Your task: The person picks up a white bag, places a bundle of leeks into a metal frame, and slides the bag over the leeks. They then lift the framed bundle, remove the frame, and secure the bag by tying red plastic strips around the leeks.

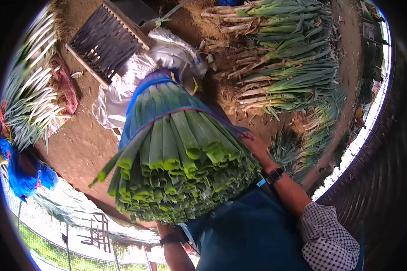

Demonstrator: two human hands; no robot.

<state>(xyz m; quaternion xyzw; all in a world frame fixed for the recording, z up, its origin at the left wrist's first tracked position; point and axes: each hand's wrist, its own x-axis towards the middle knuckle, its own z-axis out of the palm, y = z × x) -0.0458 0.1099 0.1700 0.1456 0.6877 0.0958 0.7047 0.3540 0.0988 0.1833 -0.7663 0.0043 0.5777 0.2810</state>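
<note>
A large bundle of green onions (181, 153) with cut green tops facing me is wrapped in a blue net bag (151, 90) and ringed by a reddish string. My right hand (254, 145) grips the bundle's right side near the string, a watch on the wrist. My left hand (163, 227) is mostly hidden under the lower left of the bundle; only the wrist with a dark band and part of the hand show, and its fingers are out of sight.
A slatted wooden-framed rack (106, 43) and whitish sacking (126, 86) lie beyond the bundle. Rows of untrimmed onions (285, 67) cover the ground at right. White-stemmed onions (36, 86), a red net (67, 86) and blue netting (25, 176) are at left.
</note>
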